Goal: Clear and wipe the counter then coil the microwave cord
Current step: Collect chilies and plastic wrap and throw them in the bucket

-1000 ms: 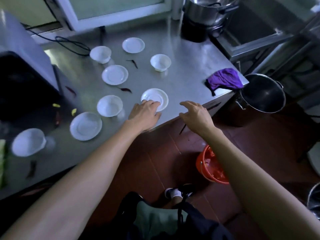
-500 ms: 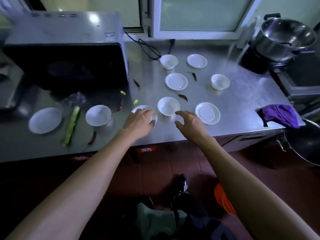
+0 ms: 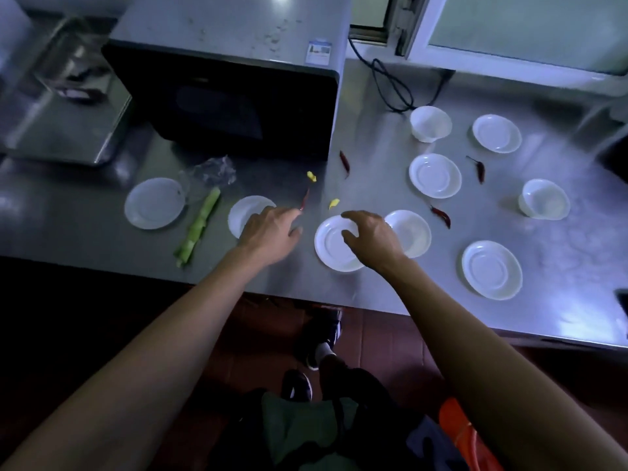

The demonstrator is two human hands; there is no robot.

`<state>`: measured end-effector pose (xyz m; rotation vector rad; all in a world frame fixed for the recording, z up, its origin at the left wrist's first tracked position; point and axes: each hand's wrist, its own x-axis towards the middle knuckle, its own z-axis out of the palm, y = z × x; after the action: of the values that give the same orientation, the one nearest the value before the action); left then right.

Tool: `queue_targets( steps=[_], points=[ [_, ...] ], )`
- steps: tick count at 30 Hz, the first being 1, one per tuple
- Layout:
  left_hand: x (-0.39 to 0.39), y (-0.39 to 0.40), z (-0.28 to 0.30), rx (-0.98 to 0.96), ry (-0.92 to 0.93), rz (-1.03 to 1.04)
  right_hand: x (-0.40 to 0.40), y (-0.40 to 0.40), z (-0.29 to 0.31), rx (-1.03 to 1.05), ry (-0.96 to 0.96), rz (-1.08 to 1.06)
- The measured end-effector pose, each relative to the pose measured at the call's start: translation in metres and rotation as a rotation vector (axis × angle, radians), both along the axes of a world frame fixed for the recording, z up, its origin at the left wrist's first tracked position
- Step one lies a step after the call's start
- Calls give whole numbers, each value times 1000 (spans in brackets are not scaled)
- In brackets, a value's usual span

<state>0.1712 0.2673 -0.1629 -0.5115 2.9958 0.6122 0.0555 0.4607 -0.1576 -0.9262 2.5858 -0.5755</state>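
Microwave (image 3: 224,93) sits at the back of the steel surface (image 3: 560,300), its cord (image 3: 390,83) looped just right of it. Our left hand (image 3: 272,232) reaches flat, fingers relaxed and holding nothing, over a bowl (image 3: 244,212) in front of the microwave. Our right hand (image 3: 370,239) hovers with loosely spread fingers over a saucer (image 3: 329,246); we cannot tell if it touches. We count five saucers and four bowls, all empty, four red chillies, two yellow scraps and one green stalk (image 3: 198,226).
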Motion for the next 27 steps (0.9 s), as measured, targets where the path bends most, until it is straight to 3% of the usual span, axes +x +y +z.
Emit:
queue_targets(
  steps=[12,23,27],
  points=[
    [-79,-25,-28,53,-100,36,-86,-52,-53,43,-107,68],
    [-121,-48,-54,68,-94,-19,-102,-72,-79,123,40,227],
    [-135,-58,-64,85,-64,-73,-103,-73,-84,157,54,194]
  ],
)
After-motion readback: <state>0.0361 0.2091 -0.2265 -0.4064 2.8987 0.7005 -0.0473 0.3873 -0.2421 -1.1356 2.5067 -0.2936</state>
